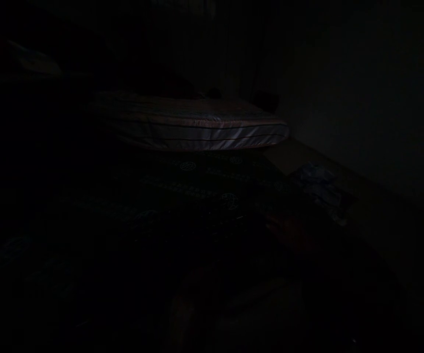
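The view is very dark. A faint reddish shape at right of centre looks like my right hand [293, 230], reaching inward; its fingers are too dim to read. Lower down, a dim brownish shape seems to be my left hand [182, 311], with its fingers lost in shadow. Between and just beyond them lies a dark thing with small glints [219, 228], whose kind I cannot make out. Under it spreads a dark green printed sheet [182, 179] with pale round logos and lettering. Whether either hand holds anything is hidden by the dark.
Beyond the sheet lies a mattress [204, 136] with a shiny pale side and dark stripes. Crumpled pale bluish material [318, 181] rests on the floor at right, near the wall [362, 98]. A pale object [37, 61] shows faintly at upper left.
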Tool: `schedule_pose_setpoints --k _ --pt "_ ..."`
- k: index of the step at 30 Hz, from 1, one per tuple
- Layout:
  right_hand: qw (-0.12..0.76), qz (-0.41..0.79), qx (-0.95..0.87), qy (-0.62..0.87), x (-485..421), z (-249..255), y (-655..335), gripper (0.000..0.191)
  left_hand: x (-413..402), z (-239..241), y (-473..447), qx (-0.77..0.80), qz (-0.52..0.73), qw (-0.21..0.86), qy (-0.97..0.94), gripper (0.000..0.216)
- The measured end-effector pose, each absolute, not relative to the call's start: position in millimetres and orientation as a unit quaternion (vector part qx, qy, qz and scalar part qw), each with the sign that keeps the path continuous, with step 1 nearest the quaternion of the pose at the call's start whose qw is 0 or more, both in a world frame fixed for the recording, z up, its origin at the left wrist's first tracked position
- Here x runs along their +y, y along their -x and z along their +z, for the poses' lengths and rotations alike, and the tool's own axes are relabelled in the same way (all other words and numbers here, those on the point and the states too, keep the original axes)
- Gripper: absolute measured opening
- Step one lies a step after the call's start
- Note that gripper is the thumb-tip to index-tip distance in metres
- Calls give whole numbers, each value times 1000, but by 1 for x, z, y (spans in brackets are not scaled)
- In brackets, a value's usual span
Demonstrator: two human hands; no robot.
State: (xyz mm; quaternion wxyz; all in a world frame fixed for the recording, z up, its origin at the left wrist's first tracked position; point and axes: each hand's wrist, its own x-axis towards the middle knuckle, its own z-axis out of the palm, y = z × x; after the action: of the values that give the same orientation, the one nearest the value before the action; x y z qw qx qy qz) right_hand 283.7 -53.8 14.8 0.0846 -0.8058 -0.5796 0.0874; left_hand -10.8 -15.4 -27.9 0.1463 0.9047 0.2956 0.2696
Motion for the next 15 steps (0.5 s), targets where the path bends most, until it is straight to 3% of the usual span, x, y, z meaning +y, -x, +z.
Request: schedule_pose_setpoints --k 15 --pt "94 82 -587 800 -50 0 -298 29 -14 -25 13 287 288 136 -903 30"
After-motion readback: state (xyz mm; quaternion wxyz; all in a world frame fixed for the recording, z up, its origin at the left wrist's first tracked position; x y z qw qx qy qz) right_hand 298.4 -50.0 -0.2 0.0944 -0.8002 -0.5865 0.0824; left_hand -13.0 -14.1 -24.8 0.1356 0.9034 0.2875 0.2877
